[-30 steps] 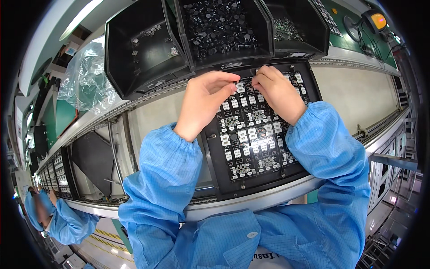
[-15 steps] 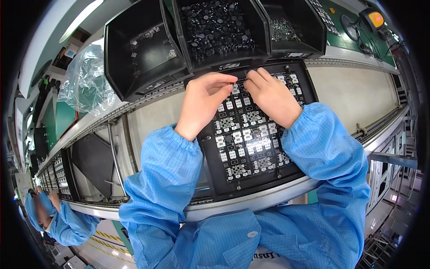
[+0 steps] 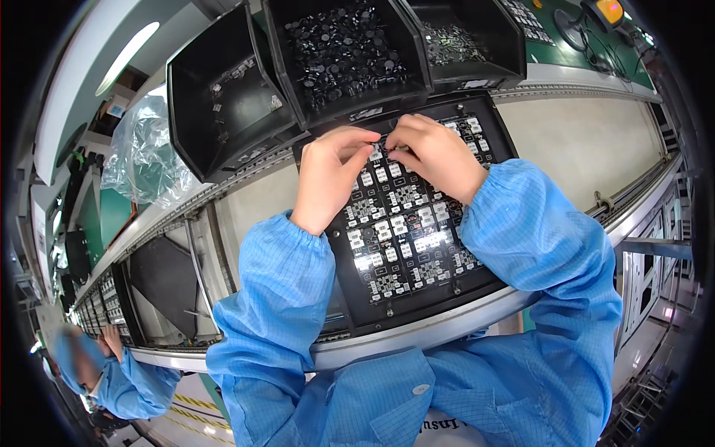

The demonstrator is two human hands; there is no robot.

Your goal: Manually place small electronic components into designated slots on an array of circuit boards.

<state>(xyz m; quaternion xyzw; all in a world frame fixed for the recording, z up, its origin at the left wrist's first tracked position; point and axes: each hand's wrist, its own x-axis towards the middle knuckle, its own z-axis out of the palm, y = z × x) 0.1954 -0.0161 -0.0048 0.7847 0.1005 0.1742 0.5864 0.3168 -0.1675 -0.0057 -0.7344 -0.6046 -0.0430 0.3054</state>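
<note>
1. The black tray (image 3: 417,305) of circuit boards (image 3: 406,195) lay flat right in front of the person, slightly skewed, near and far edges climbing to the person's right. Looked squarish through that bend, so I honestly couldn't tell its long axis.
2. Left hand (image 3: 324,175): thumb and index nearly together over the tray's far-left part. Right hand (image 3: 439,153): fingers curled in just beside it. Couldn't tell if either gripped anything.
3. Underneath was a line with metal rails (image 3: 439,340) and a pale bed (image 3: 581,141); a green bench (image 3: 547,54) ran behind, with an amber lamp (image 3: 609,11).
4. Three black bins crowded the tray's far edge; the middle bin (image 3: 342,52) was loaded with dark round parts.
5. Clear plastic bag (image 3: 145,153) off left, plus a co-worker (image 3: 138,391) in blue.
6. Both hands blocked some of the far rows.
</note>
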